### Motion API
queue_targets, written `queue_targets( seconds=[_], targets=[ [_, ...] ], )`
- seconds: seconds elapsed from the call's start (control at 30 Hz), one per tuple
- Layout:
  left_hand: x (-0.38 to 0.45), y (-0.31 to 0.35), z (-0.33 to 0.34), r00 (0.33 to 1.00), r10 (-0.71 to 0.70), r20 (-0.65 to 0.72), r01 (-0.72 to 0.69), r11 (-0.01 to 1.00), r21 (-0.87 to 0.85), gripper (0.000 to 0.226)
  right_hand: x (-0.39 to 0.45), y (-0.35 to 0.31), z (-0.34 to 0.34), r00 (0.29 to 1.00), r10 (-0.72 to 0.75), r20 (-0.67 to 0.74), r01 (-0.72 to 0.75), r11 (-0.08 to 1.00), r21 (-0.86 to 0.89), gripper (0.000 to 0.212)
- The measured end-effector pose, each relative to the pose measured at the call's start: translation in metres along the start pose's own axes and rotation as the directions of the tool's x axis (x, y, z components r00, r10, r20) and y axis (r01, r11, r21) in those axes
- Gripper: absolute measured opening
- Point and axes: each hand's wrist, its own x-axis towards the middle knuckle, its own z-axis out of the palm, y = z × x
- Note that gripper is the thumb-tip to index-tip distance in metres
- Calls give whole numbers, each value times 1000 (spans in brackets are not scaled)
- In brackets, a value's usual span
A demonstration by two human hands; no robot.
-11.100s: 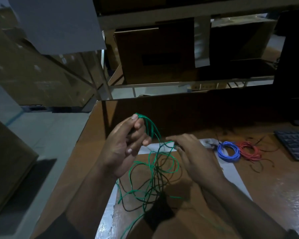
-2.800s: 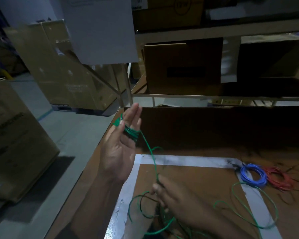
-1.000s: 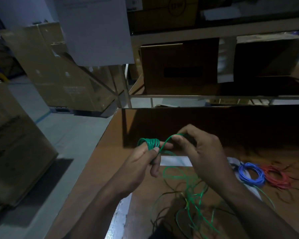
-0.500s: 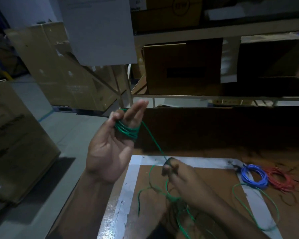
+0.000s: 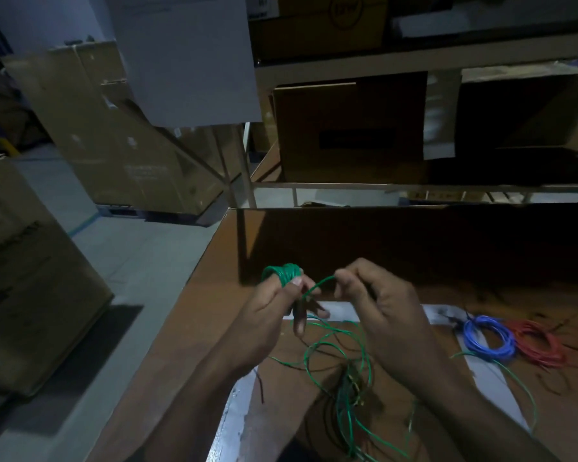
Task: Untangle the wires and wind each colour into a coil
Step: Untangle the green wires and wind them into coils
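A green wire coil [image 5: 282, 273] is wound around the fingers of my left hand [image 5: 274, 308], held above the brown table [image 5: 194, 331]. My right hand [image 5: 381, 305] pinches the free green strand [image 5: 317, 283] just right of the coil. Loose green wire [image 5: 344, 388] hangs down in loops, mixed with thin black wire [image 5: 331, 425], onto the table below both hands. A finished blue coil [image 5: 489, 338] and a red coil [image 5: 538, 343] lie side by side at the right.
White tape lines [image 5: 234, 411] mark a rectangle on the table. Shelving with cardboard boxes [image 5: 347, 128] stands behind the table. A large carton [image 5: 24, 295] stands on the floor at the left, beyond the table's left edge.
My left hand came down from its raised position. My right hand rose from the table and drew the strand up next to the coil.
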Motion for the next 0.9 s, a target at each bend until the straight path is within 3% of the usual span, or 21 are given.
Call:
queue_targets(
  seconds=[0.13, 0.27, 0.4, 0.53, 0.6, 0.7, 0.77, 0.9],
  targets=[
    [-8, 4, 3, 973, -3, 232, 61, 968, -243, 38, 14, 14, -4, 999, 11, -44, -12, 1000, -22, 35],
    [-11, 10, 1, 966, 40, 257, 98, 859, -502, 31, 18, 28, -2, 997, 50, -51, -51, 998, -25, 34],
    [-13, 13, 3, 967, 86, 239, 93, 756, -648, 31, 0, 32, 17, 993, 120, 11, -120, 993, 6, 38],
    [-14, 7, 6, 975, 37, 217, 128, 709, -693, 30, -25, 34, 35, 951, 261, 164, -283, 951, 123, 33],
    [-15, 4, 6, 981, 16, 194, 130, 684, -718, 31, -26, 33, 29, 934, 271, 233, -290, 956, 52, 31],
    [-15, 4, 4, 988, 8, 154, 108, 677, -728, 31, -20, 26, 18, 942, 280, 185, -289, 957, 23, 21],
    [-14, 6, 5, 989, -2, 149, 111, 676, -728, 28, -13, 19, 8, 956, 276, 99, -282, 958, 54, 37],
    [-13, 3, 7, 987, -13, 158, 120, 713, -691, 28, -7, 7, -6, 968, 205, 147, -188, 974, -125, 62]
  ],
)
